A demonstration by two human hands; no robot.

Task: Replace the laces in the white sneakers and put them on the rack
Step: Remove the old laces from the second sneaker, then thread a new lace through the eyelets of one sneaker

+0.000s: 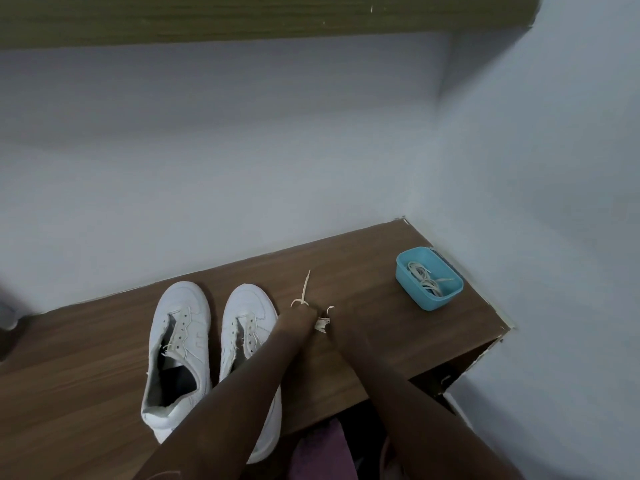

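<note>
Fingers (pixel 304 315): those of the left hand (pixel 299 323) look curled round a bunched lace (pixel 322 325), one end poking up past the knuckles; those of the right hand (pixel 343 327) too dark and blurred to tell
Lace position: between the two hands, low over the table (pixel 104 348), just right of the white sneakers (pixel 181 303)
Sneakers: side by side, toes toward the wall, tongues loose
Spare laces (pixel 424 278): coiled in a blue tub (pixel 446 301) near the table's far right corner
Step, as judged: gathering a pulled-out lace to set aside
Doing it well: keep the bundle tight, tuck in the stray end, drop it well apart from the tub to avoid mixing old with new
Rack: not made out
Writing: none readable on shoes or tub
</note>
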